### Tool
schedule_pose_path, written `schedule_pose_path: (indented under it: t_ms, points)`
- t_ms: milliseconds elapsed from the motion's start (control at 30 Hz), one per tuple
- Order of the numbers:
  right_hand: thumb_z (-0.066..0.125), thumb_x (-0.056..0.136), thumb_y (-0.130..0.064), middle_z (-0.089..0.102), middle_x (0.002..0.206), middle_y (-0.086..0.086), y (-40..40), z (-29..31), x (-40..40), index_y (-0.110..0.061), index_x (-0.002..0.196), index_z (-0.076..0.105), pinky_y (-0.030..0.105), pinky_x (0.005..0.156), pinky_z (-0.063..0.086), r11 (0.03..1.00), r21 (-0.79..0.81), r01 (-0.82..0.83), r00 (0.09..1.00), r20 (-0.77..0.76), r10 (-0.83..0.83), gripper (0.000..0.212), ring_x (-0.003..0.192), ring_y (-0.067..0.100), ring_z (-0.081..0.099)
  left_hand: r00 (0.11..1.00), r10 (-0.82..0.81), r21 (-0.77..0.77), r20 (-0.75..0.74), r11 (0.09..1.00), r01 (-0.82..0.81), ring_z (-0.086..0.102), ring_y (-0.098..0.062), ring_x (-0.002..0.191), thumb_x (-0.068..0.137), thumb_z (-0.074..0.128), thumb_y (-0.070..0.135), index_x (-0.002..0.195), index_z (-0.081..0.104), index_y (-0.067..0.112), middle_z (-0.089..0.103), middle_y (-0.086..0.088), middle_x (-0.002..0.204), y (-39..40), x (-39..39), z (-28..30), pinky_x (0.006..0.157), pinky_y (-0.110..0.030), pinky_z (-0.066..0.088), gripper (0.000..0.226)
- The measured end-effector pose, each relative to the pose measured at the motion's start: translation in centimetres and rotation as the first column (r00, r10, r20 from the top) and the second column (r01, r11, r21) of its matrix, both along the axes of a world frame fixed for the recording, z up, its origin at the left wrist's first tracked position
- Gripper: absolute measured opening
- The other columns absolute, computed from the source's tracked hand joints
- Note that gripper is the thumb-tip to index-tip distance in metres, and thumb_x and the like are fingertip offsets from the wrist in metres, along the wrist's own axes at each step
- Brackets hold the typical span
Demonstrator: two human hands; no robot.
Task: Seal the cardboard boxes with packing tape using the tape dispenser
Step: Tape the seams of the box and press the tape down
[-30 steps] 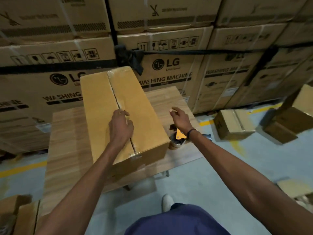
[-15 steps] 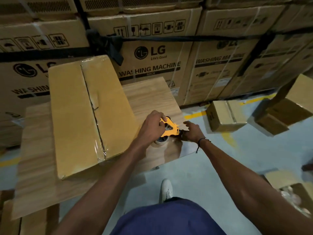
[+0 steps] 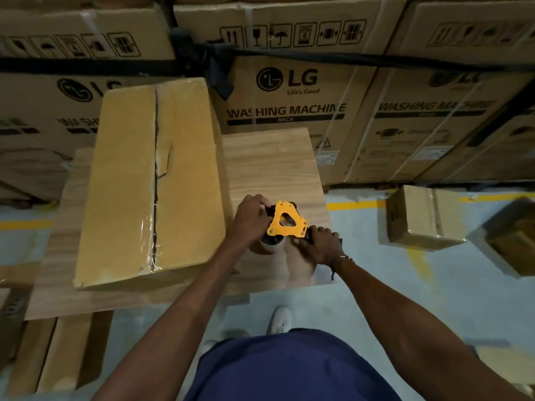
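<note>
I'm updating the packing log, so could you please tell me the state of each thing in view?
Cardboard box: flaps shut, centre seam only partly taped, tape torn midway.
Tape dispenser: on the wooden table, held by both hands.
Left hand: grips the dispenser's front.
Right hand: grips its handle.
Small box: on the floor, closed.
</note>
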State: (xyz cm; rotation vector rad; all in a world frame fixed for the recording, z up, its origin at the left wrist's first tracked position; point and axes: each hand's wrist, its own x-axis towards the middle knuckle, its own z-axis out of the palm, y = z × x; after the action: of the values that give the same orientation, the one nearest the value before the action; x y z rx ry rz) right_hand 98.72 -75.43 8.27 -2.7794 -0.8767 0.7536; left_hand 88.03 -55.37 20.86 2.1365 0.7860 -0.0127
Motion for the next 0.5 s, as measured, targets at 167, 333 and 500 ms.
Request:
schedule_pose_path:
  t_ms: [167, 333, 500]
  points:
    - [0.029, 0.089, -0.089, 0.072, 0.081, 0.001, 2.3, 3.9, 3.9, -0.022, 0.084, 0.070, 0.039, 0.073, 0.052, 0.958, 0.212, 0.194, 0.964, -0.222, -0.146, 0.079, 0.080, 0.026, 0.066, 0.985, 0.163, 0.010, 0.064, 0.986, -0.164, 0.057, -0.028, 0.118, 0.094, 0.044, 0.000, 0.123, 0.059, 0.007, 0.060, -0.012, 0.128, 1.0, 0.6, 0.3, 0.089, -0.027, 0.040, 0.033]
    - [0.036, 0.105, -0.064, 0.059, 0.066, -0.003, 6.3, 9.6, 6.8, -0.018, 0.076, 0.063, 0.030, 0.051, 0.032, 0.768, 0.457, 0.448, 0.774, -0.629, -0.076, 0.060, 0.056, 0.015, 0.046, 0.943, 0.307, -0.110, 0.131, 0.949, -0.294, 0.057, -0.021, 0.100, 0.100, 0.040, 0.003, 0.129, 0.055, 0.009, 0.058, -0.004, 0.114, 3.4, -0.1, 3.8, 0.080, -0.029, 0.043, 0.033]
    - [0.033, 0.097, -0.077, 0.044, 0.070, 0.005, 10.7, 14.3, 7.5, -0.009, 0.086, 0.056, 0.026, 0.049, 0.029, 0.736, 0.509, 0.447, 0.618, -0.770, 0.158, 0.072, 0.056, 0.016, 0.032, 0.855, 0.491, -0.409, 0.165, 0.823, -0.394, 0.067, -0.025, 0.095, 0.102, 0.044, 0.024, 0.111, 0.063, 0.020, 0.067, -0.009, 0.114, 7.5, -1.3, 5.8, 0.086, -0.043, 0.059, 0.022]
